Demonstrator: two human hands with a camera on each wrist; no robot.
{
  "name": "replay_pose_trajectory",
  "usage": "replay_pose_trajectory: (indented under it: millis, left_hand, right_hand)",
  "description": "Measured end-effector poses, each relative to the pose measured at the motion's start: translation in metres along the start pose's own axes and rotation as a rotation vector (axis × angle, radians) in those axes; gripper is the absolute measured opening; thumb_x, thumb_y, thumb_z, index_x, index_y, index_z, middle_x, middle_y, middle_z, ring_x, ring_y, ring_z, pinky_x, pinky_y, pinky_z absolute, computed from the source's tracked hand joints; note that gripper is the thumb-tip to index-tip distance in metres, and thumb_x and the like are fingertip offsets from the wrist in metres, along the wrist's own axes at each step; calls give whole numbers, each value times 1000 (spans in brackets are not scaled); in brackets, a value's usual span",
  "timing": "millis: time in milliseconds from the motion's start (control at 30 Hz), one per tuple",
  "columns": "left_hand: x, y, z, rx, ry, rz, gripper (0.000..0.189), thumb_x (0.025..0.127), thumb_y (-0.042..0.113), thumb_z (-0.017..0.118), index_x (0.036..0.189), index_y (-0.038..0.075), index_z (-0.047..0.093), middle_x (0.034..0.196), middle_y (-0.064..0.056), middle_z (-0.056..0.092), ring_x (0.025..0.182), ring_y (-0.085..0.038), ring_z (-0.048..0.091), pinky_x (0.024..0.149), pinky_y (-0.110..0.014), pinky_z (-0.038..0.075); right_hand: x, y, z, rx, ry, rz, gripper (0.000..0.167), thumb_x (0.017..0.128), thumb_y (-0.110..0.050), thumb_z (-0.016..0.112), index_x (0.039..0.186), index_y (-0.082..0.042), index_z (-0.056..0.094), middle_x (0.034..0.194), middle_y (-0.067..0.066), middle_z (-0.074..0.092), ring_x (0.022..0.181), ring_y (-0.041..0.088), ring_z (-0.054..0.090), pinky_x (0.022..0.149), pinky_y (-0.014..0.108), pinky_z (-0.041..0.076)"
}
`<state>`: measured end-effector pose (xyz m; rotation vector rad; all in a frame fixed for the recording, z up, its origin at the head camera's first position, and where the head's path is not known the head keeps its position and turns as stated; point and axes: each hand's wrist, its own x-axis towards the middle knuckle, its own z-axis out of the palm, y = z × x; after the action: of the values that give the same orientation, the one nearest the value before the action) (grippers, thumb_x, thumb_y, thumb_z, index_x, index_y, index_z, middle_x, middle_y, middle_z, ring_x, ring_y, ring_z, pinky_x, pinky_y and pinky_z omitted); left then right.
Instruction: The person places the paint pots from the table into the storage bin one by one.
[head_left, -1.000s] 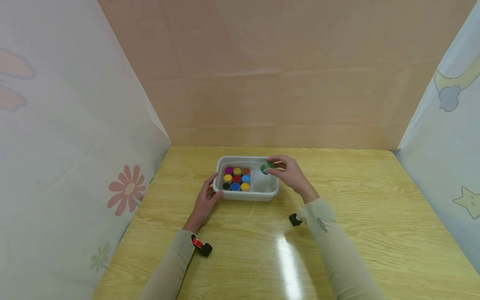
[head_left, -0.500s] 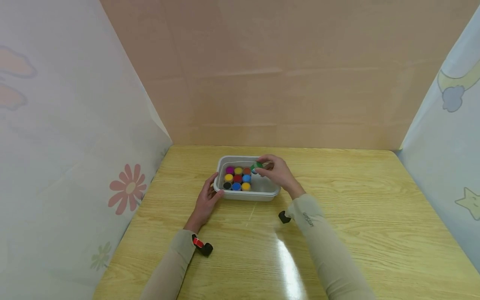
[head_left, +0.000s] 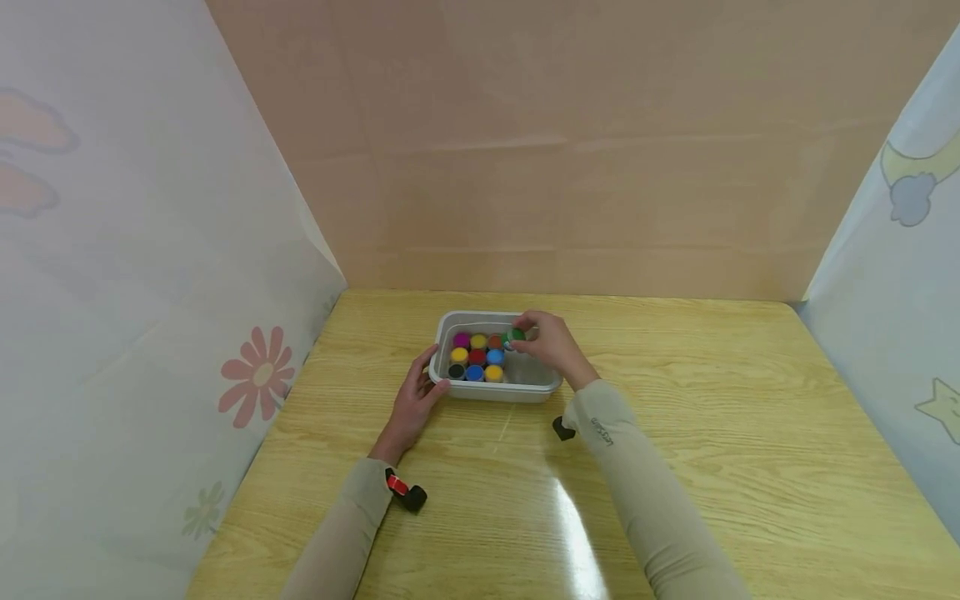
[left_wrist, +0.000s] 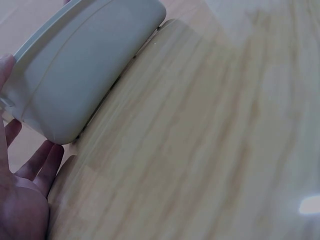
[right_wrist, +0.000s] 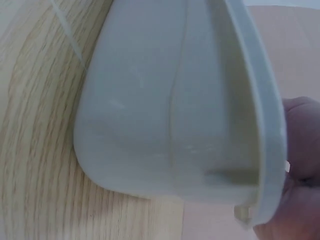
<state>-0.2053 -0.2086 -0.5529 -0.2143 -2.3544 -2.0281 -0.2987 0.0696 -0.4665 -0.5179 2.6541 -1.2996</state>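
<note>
A white plastic container (head_left: 491, 392) stands on the wooden table, with several small round jars in rows in its left part. Their lids are purple, yellow, orange, red, light blue, blue and black, like the red jar (head_left: 477, 357) in the middle. My left hand (head_left: 411, 408) grips the container's left end, thumb at the near rim and fingers against the outer wall, as the left wrist view also shows. Above the container my right hand (head_left: 553, 340) pinches a small jar with a green lid (head_left: 514, 336), beside the orange jar. In the right wrist view the container's wall hides the green jar.
The wooden table (head_left: 712, 417) reaches to a brown paper backdrop (head_left: 570, 167). White sheets with printed flowers (head_left: 258, 375) and stars hang at both sides. Each wrist bears a black camera, such as the left one (head_left: 411, 498).
My right hand has moved left over the container with the green jar, from its right part to beside the orange jar. My left hand stays at the container's end.
</note>
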Motion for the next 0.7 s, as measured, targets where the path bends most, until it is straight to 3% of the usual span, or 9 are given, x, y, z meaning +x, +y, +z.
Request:
replay_pose_trajectory:
  millis: [367, 700]
  left_hand:
    - [-2, 0, 2, 5, 14, 45, 64, 104, 28, 65, 159, 39, 35, 167, 0, 33, 146, -30, 47, 119, -55, 38]
    - [-2, 0, 2, 22, 23, 42, 65, 103, 33, 66, 159, 40, 35, 167, 0, 34, 146, -30, 47, 118, -55, 40]
  right_hand:
    - [5, -2, 5, -169, 30, 26, 32, 90, -11, 81, 120, -2, 72, 113, 15, 71, 100, 29, 63, 91, 43, 57]
    - [10, -3, 11, -317, 10, 4, 27, 90, -10, 80, 115, -2, 73, 111, 14, 72, 102, 29, 63, 96, 45, 55]
